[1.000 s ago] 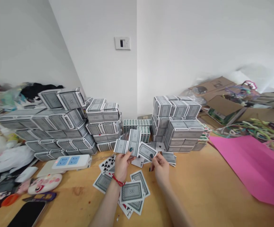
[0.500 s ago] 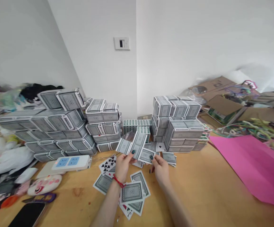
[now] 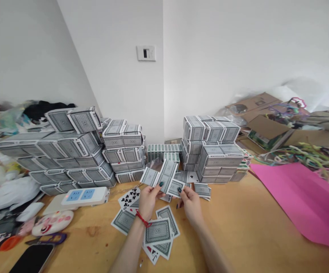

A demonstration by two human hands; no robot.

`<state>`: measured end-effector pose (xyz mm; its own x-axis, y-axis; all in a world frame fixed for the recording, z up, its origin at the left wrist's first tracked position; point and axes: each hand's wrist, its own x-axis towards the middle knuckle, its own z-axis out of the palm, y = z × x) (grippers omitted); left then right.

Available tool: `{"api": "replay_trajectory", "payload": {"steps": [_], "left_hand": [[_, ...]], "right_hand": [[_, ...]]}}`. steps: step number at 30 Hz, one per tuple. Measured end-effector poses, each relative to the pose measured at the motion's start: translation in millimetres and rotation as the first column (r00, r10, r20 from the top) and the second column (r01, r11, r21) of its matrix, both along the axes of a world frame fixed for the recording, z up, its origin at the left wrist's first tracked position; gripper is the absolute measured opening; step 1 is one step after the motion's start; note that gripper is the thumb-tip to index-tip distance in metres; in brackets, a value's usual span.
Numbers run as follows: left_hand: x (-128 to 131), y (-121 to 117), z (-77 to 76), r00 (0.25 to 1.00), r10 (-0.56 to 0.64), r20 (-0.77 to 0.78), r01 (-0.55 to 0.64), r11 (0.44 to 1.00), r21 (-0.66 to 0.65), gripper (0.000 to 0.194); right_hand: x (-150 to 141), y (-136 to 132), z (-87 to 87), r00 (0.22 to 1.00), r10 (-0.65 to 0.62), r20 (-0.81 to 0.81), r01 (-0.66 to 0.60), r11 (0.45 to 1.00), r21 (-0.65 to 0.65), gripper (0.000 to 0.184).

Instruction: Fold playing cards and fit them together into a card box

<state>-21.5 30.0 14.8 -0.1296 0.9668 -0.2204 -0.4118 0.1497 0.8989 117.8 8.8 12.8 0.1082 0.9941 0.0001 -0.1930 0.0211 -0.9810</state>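
Shifted rightward, left hand [image 3: 148, 201] pinches three visible cards [image 3: 168, 169]; right hand [image 3: 192, 204] pinches one card [image 3: 175, 187].

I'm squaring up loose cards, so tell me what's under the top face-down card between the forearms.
Two face-down cards and a face-up jack stick out from under the top card; their covered parts, and anything wholly beneath it, can't be seen.

You face pale, plain walls [image 3: 119, 30] meeting at a vertical corner — a white switch plate [image 3: 146, 53] on one — above a light wooden tabletop [image 3: 238, 227], evenly lit.
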Motion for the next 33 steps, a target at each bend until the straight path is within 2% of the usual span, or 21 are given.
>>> {"api": "replay_trajectory", "payload": {"steps": [3,4,8,10,14,18,23,33], "left_hand": [[0,-2,3.3,0.998,-0.063,0.026,0.061,0.996,0.059,0.027],[0,-3,4.5,0.997,-0.053,0.051,0.048,0.995,0.09,0.028],[-7,-3,8.1,0.985,0.109,0.13,-0.125,0.984,0.126,0.036],[-13,-2,8.5,0.99,0.122,0.076,-0.133,0.978,0.163,0.039],[-18,1,7.2,0.971,0.207,-0.116,-0.177,0.958,0.227,0.031],[-16,2,5.3,0.945,0.249,-0.213,-0.188,0.944,0.272,0.026],[-11,-2,4.0,0.944,0.239,-0.226,-0.17,0.943,0.284,0.027],[-9,-4,1.8,0.945,0.227,-0.233,-0.153,0.942,0.299,0.026]], "right_hand": [[-2,-1,0.6,0.999,0.023,-0.036,-0.022,1.0,0.008,0.03],[-2,-1,0.8,0.998,0.037,-0.05,-0.037,0.999,0.015,0.03],[-5,-2,0.4,0.992,0.097,-0.076,-0.097,0.995,0.001,0.03],[-6,-2,-1.1,0.989,0.124,-0.086,-0.126,0.992,-0.027,0.03],[-8,-2,-5.0,0.977,0.17,-0.128,-0.179,0.982,-0.058,0.03],[-9,-3,-7.0,0.971,0.177,-0.162,-0.193,0.978,-0.086,0.028],[-10,-3,-7.1,0.964,0.168,-0.204,-0.193,0.975,-0.109,0.026],[-10,-3,-6.8,0.951,0.231,-0.207,-0.255,0.962,-0.094,0.026]]}}
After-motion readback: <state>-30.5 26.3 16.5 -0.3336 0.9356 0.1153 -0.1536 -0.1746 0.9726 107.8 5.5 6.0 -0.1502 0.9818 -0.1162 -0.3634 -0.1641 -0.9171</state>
